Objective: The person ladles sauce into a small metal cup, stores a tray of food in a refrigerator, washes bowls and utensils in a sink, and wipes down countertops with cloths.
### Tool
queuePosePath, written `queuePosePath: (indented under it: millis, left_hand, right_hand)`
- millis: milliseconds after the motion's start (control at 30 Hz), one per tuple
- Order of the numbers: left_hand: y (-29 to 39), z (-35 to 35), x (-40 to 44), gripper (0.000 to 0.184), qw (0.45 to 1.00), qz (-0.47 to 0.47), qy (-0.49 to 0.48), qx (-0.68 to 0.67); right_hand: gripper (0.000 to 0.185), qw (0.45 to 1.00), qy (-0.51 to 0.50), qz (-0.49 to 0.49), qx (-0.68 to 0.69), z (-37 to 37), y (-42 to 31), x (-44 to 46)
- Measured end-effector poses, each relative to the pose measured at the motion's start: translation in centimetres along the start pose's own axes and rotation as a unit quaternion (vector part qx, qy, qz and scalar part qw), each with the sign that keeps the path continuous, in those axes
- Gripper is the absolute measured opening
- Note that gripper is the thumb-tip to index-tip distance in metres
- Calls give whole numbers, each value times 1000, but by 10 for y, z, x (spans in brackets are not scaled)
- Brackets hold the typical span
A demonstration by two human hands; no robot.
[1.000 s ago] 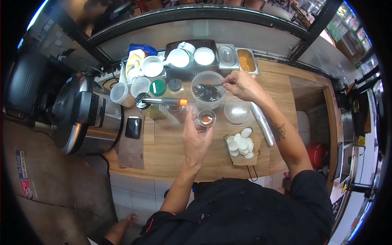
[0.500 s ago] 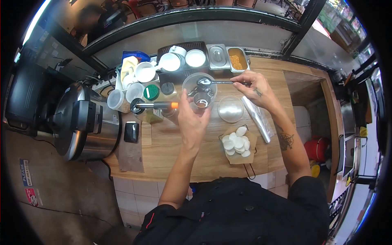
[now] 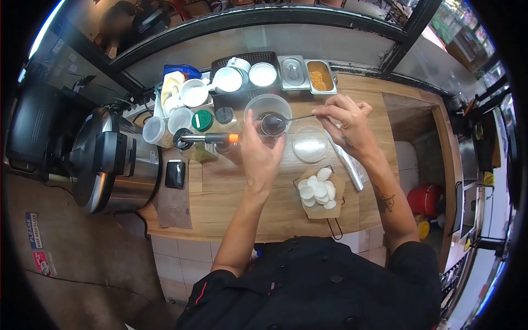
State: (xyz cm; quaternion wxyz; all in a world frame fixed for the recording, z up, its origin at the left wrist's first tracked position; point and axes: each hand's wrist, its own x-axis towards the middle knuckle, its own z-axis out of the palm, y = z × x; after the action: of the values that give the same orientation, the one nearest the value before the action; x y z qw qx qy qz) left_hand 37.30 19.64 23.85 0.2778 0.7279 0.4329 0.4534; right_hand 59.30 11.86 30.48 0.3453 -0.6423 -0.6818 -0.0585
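White round slices (image 3: 318,190) piled on brown paper, near worktop's front edge. Beyond: left hand (image 3: 263,153) grasping small clear cup (image 3: 273,127); cup sits between digits spread to either side, dark contents visible. Right hand (image 3: 347,122) pinching spoon (image 3: 301,117) by handle end between thumb and fingers; spoon's other end reaches cup mouth, well clear of right fingertips. Round clear lid (image 3: 309,144) lies right of cup. Larger clear tub (image 3: 266,100) just behind, partly hidden by cup. Farthest: steel pan (image 3: 331,88) holding orange crumbs (image 3: 317,80).
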Motion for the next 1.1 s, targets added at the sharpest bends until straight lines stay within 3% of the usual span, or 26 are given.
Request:
queuePosePath:
  millis: [100,167,300,433,667,767,833,900,1100]
  left_hand:
    - [2,-2,-1,91,1000,-14,4,-21]
    - [1,-5,-3,91,999,-23,7,-33]
    - [-4,-14,-20,90,998,-33,6,-59]
    - [-2,-23,-45,90,992,-83,-12,-92]
    - [-7,-36,-64,90,989,-105,-20,-100]
    - [-10,-37,-67,90,991,-98,-16,-85]
    - [-8,-37,-64,90,991,-100,-13,-90]
    - [-5,-37,-59,90,992,-95,-3,-86]
    - [1,-33,-46,90,992,-76,-16,-103]
  right_hand:
    - [12,1000,-2,-4,-13,0,-2,4]
    - [12,991,-20,83,99,11,11,7]
    - [18,991,-69,97,67,34,15,27]
    - [19,973,-215,44,-67,98,1,53]
    - [15,976,-197,-32,-88,165,-1,59]
    - [17,967,-233,-3,-107,163,3,60]
    - [20,939,-321,86,-88,127,-13,71]
    - [21,931,-341,111,-72,102,-12,67]
    - [26,939,-215,227,142,65,6,32]
